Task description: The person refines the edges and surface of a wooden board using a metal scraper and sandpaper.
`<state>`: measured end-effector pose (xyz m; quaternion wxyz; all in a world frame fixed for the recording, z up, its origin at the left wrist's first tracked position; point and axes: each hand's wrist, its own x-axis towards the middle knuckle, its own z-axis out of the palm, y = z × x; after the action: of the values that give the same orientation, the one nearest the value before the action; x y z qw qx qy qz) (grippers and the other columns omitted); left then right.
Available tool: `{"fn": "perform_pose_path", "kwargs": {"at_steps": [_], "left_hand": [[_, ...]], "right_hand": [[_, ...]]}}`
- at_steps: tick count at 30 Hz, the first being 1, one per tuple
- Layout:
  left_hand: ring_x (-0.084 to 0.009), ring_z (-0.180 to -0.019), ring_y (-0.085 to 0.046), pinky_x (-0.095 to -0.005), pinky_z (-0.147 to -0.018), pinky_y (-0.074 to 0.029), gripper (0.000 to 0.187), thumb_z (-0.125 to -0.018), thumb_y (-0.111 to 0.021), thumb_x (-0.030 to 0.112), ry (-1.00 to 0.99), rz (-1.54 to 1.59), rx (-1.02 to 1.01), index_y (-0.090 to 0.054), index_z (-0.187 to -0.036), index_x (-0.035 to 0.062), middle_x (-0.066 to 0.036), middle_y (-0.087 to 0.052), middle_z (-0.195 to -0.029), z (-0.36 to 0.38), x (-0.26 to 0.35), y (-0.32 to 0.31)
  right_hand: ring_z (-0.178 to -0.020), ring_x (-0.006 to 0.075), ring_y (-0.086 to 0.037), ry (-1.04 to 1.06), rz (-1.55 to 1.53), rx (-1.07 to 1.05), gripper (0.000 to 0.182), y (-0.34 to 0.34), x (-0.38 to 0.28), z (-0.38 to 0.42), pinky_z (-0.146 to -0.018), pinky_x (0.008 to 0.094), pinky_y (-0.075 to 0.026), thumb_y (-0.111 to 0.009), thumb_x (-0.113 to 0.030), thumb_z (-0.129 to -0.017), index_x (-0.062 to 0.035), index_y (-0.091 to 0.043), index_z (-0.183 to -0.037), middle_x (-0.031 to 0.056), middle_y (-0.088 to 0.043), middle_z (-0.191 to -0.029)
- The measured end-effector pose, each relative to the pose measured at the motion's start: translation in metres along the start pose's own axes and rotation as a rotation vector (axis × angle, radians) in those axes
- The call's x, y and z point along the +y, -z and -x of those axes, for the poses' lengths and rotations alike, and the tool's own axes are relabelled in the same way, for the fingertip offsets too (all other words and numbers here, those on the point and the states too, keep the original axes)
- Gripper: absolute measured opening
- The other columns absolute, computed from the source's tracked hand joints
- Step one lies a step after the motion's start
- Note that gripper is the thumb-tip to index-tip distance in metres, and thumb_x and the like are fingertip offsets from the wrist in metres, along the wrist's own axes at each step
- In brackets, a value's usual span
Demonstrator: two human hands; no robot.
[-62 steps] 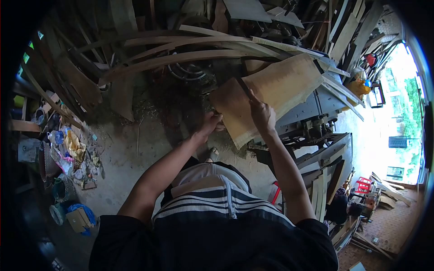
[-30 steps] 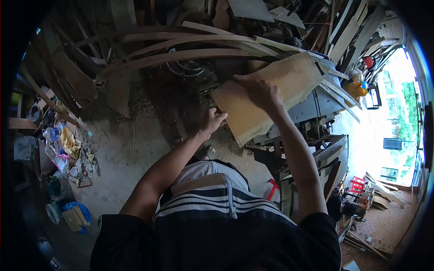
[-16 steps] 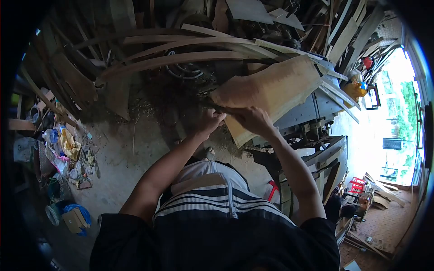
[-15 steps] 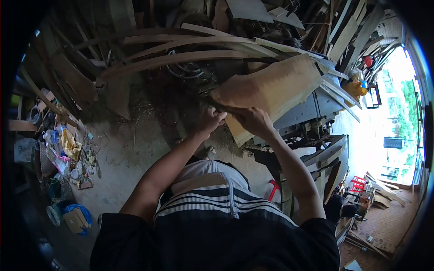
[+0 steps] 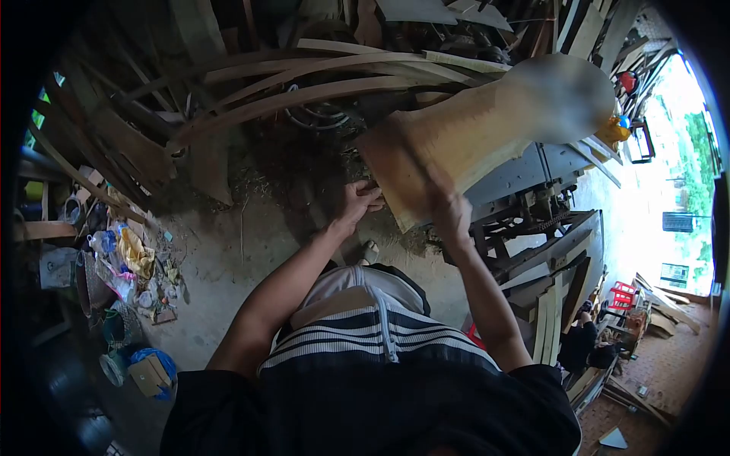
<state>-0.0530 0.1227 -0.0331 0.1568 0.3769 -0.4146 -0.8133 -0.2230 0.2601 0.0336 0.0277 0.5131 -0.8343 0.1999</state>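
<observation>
A broad, pale wooden board [image 5: 475, 129] with an uneven edge lies at a slant in front of me. My right hand [image 5: 454, 216] is closed around one end of a thin dark strip [image 5: 414, 156], which crosses over the board's near part; motion smears both, and I cannot make out the strip's kind. Left of the board's near corner, my left hand [image 5: 359, 204] is half curled, thumb and fingers apart, with nothing visible in it. A blurred patch covers the board's far right end.
Long curved wooden strips [image 5: 319, 93] stretch behind the board. A grey machine table [image 5: 525, 178] stands under its right side. Bags and litter [image 5: 133, 254] lie on the floor at left. A person in dark clothing [image 5: 579, 342] and a red crate [image 5: 622, 296] are at lower right.
The right hand has moved right and down, swinging the dark strip away from the left hand and across the board. The left hand has let go. The board appears shifted slightly.
</observation>
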Motion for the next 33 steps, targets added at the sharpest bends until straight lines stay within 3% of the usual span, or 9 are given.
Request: {"fn": "perform_pose_path", "kwargs": {"at_steps": [3,9,13,16,17,19,25,29,33], "left_hand": [[-0.0195,-0.085,-0.071,-0.0304,-0.075,-0.061,0.016,-0.095,-0.063,0.010,-0.002,-0.013,0.008,-0.064,-0.108,-0.0011,-0.009,-0.069,-0.096,0.004,0.006,0.001],[-0.0192,-0.086,-0.071,-0.0311,-0.081,-0.061,0.016,-0.095,-0.061,0.008,0.009,0.000,-0.082,-0.064,-0.108,-0.0006,-0.009,-0.070,-0.099,0.006,0.006,0.004],[-0.0194,-0.089,-0.071,-0.0320,-0.083,-0.060,0.015,-0.096,-0.058,0.008,0.028,0.015,-0.094,-0.063,-0.107,-0.0002,-0.011,-0.069,-0.104,0.011,0.011,0.006],[-0.0198,-0.090,-0.071,-0.0319,-0.084,-0.060,0.016,-0.096,-0.059,0.009,0.019,0.041,-0.116,-0.062,-0.109,-0.0002,-0.011,-0.069,-0.103,0.011,0.010,0.007],[-0.0204,-0.090,-0.071,-0.0325,-0.084,-0.060,0.017,-0.096,-0.059,0.010,0.024,0.024,-0.115,-0.062,-0.109,-0.0004,-0.012,-0.069,-0.103,0.010,0.008,0.008],[-0.0211,-0.091,-0.071,-0.0331,-0.083,-0.061,0.018,-0.096,-0.060,0.012,0.032,0.001,-0.123,-0.062,-0.109,-0.0006,-0.012,-0.069,-0.102,0.011,0.008,0.005],[-0.0222,-0.093,-0.070,-0.0351,-0.081,-0.062,0.020,-0.097,-0.061,0.017,0.206,-0.059,-0.269,-0.063,-0.106,-0.0011,-0.011,-0.069,-0.101,0.013,0.002,-0.005],[-0.0217,-0.089,-0.071,-0.0345,-0.078,-0.061,0.020,-0.097,-0.061,0.016,0.101,-0.085,-0.208,-0.064,-0.107,-0.0016,-0.012,-0.069,-0.100,0.005,0.003,-0.001],[-0.0190,-0.088,-0.070,-0.0345,-0.081,-0.061,0.015,-0.098,-0.060,0.015,0.059,-0.119,-0.154,-0.065,-0.103,0.0014,-0.008,-0.069,-0.099,0.004,0.019,0.002]], "right_hand": [[-0.065,0.0315,-0.067,0.084,-0.063,-0.257,0.047,0.015,-0.030,0.035,-0.053,0.0427,-0.053,-0.061,-0.024,-0.092,-0.0281,-0.055,-0.138,0.0090,-0.068,-0.079],[-0.067,0.0296,-0.069,0.082,-0.084,-0.128,0.046,0.020,-0.018,0.038,-0.054,0.0410,-0.053,-0.061,-0.028,-0.093,-0.0278,-0.056,-0.139,0.0089,-0.070,-0.086],[-0.075,0.0349,-0.069,0.036,-0.238,-0.108,0.045,0.012,-0.020,0.050,-0.062,0.0438,-0.055,-0.061,-0.030,-0.094,-0.0261,-0.055,-0.138,0.0136,-0.071,-0.094],[-0.081,0.0404,-0.068,-0.313,-0.294,-0.034,0.045,0.026,0.003,0.042,-0.065,0.0470,-0.054,-0.059,-0.026,-0.095,-0.0251,-0.054,-0.139,0.0217,-0.068,-0.097],[-0.081,0.0417,-0.067,-0.255,-0.291,0.142,0.044,0.027,0.017,0.038,-0.065,0.0469,-0.053,-0.058,-0.024,-0.096,-0.0257,-0.053,-0.140,0.0224,-0.068,-0.095],[-0.081,0.0411,-0.067,-0.430,-0.135,0.064,0.044,0.043,0.043,0.033,-0.067,0.0467,-0.053,-0.056,-0.022,-0.097,-0.0301,-0.052,-0.141,0.0202,-0.069,-0.093],[-0.080,0.0369,-0.069,-0.426,0.050,0.072,0.047,0.041,0.080,0.037,-0.064,0.0459,-0.054,-0.050,-0.018,-0.099,-0.0331,-0.049,-0.143,0.0179,-0.070,-0.097],[-0.078,0.0370,-0.068,-0.216,-0.059,0.106,0.050,0.005,0.036,0.064,-0.063,0.0463,-0.053,-0.051,-0.014,-0.096,-0.0294,-0.049,-0.143,0.0157,-0.068,-0.089],[-0.077,0.0398,-0.066,-0.257,-0.182,-0.031,0.045,0.011,0.016,0.072,-0.063,0.0475,-0.053,-0.051,-0.016,-0.096,-0.0243,-0.052,-0.140,0.0186,-0.064,-0.082]]}}
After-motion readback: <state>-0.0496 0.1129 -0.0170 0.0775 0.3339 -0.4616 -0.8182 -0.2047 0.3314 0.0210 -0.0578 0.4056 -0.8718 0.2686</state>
